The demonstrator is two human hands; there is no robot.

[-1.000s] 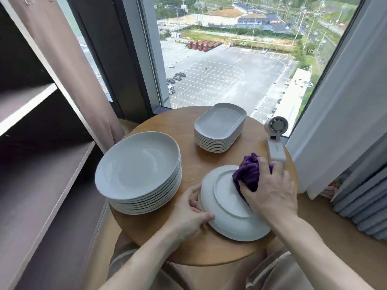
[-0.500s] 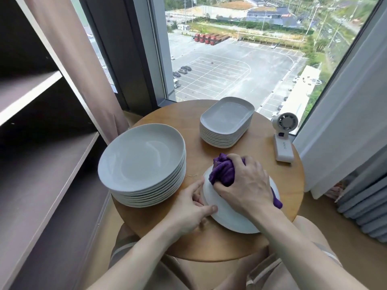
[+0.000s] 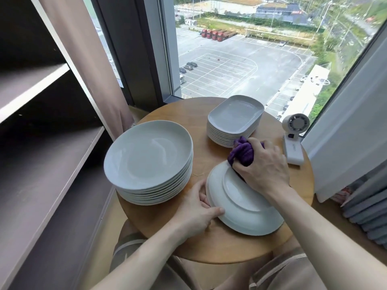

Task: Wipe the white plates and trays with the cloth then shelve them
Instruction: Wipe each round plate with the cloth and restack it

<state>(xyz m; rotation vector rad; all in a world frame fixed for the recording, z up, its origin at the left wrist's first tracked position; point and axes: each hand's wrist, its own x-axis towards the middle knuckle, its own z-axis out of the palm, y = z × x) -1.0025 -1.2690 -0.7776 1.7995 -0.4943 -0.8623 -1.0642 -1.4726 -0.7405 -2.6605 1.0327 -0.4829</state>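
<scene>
Right hand (image 3: 265, 171) clenching purple cloth (image 3: 243, 153) on upturned plate (image 3: 240, 204) at lower centre, left hand (image 3: 198, 212) gripping plate rim, plate stack (image 3: 149, 155) left, tray stack (image 3: 235, 120) above, small fan (image 3: 294, 139) right

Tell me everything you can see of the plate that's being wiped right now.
The plate is round, white and glossy, ceramic by its look, turned bottom up so its raised foot ring shows. It sits on the near right part of the round wooden table. The left hand grips its left rim, thumb on the upturned side. The right hand presses the bunched purple cloth on its far edge. Whether it lies flat or slightly tipped I cannot tell.
</scene>
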